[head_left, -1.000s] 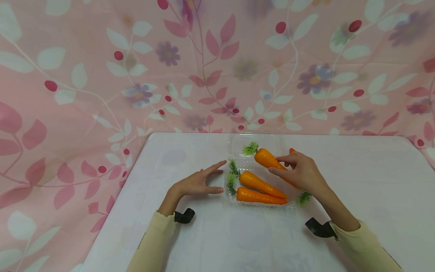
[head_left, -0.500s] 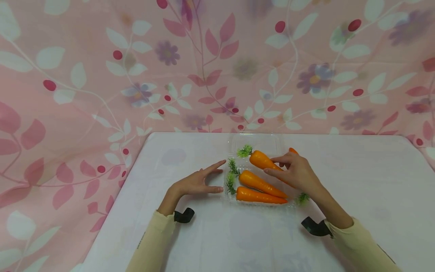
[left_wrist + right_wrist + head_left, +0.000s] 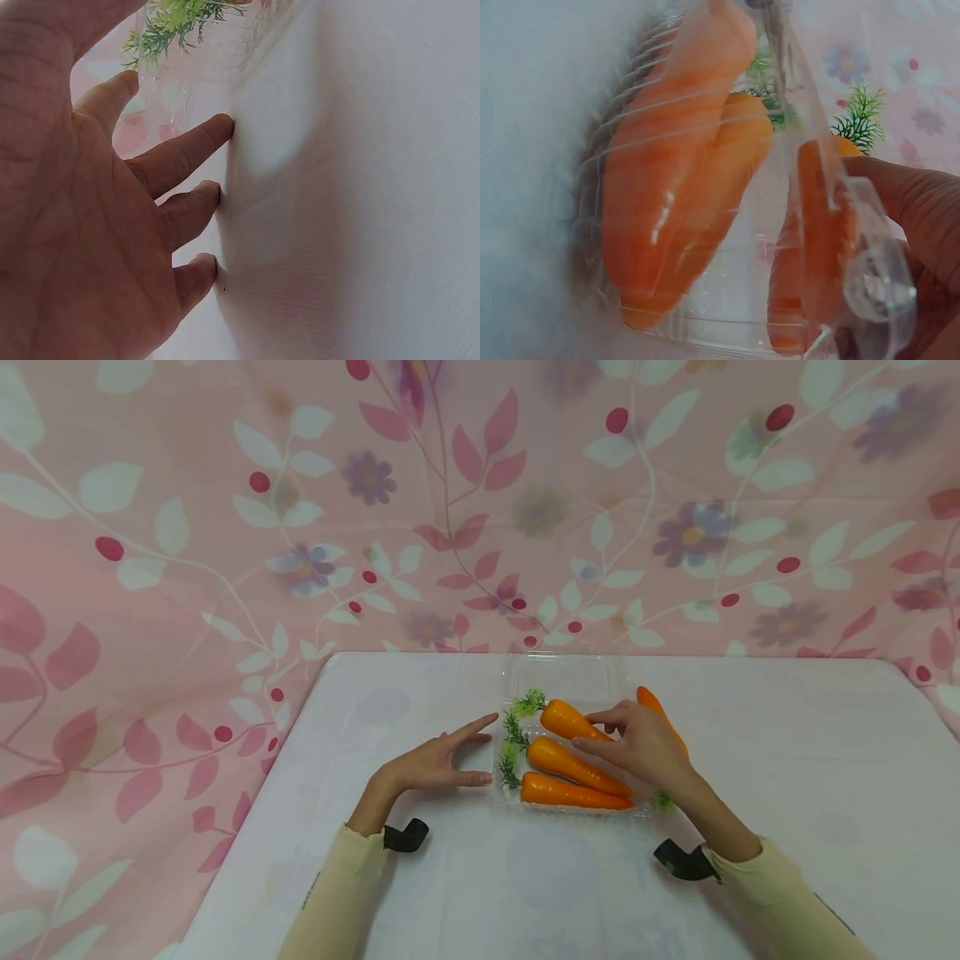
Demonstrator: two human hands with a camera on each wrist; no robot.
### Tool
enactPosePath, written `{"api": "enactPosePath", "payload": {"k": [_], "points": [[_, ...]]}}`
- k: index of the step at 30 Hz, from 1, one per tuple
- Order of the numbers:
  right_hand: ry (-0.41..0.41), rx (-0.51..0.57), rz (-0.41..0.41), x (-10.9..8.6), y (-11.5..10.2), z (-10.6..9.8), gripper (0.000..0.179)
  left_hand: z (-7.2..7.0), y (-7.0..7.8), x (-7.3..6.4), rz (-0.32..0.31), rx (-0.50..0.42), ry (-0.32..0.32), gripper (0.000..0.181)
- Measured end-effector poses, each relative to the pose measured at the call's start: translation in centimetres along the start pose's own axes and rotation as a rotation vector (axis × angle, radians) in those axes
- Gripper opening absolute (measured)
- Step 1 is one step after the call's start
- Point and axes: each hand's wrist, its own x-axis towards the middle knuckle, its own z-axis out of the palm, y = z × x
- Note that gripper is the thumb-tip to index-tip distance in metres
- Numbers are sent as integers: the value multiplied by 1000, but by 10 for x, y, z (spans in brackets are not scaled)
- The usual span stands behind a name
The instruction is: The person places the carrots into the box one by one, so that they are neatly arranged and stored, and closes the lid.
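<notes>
My right hand [image 3: 647, 745] pinches an orange carrot [image 3: 564, 720] with a leafy green top, thumb and fingertips around its body. It lies slanted at the far side of a clear plastic clamshell box [image 3: 573, 812], its tip hidden by the hand. Two more carrots, a middle one [image 3: 573, 767] and a front one [image 3: 566, 790], lie in the box, tops to the left. My left hand [image 3: 429, 766] has its fingers spread, index and thumb tips right at the box's left wall. In the left wrist view, the left hand [image 3: 82, 210] has fingertips on the white surface.
Right of the box lies another carrot [image 3: 663, 714], partly behind the right hand, its green top [image 3: 663, 802] toward me. The box's clear lid [image 3: 562, 677] lies folded back on the white table [image 3: 787, 777]. Behind hangs a pink floral cloth [image 3: 480, 510].
My right hand has moved left and slightly toward me, bringing the pinched carrot down beside the other two in the box. The left hand has stayed still.
</notes>
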Motion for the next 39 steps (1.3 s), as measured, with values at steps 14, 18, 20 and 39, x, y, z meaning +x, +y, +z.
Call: {"api": "enactPosePath", "payload": {"k": [14,18,20,39], "points": [[-31,-106,128,-4,-6,11,53,0,-1,0,-2,-11,0,93],[-19,-146,88,-4,-4,12,51,-1,0,-1,-2,-14,2,93],[-10,-180,61,-4,-3,13,50,-1,0,-1,-3,-13,3,93],[-16,-299,-11,-8,-5,17,36,0,1,-1,-9,-5,3,93]]}}
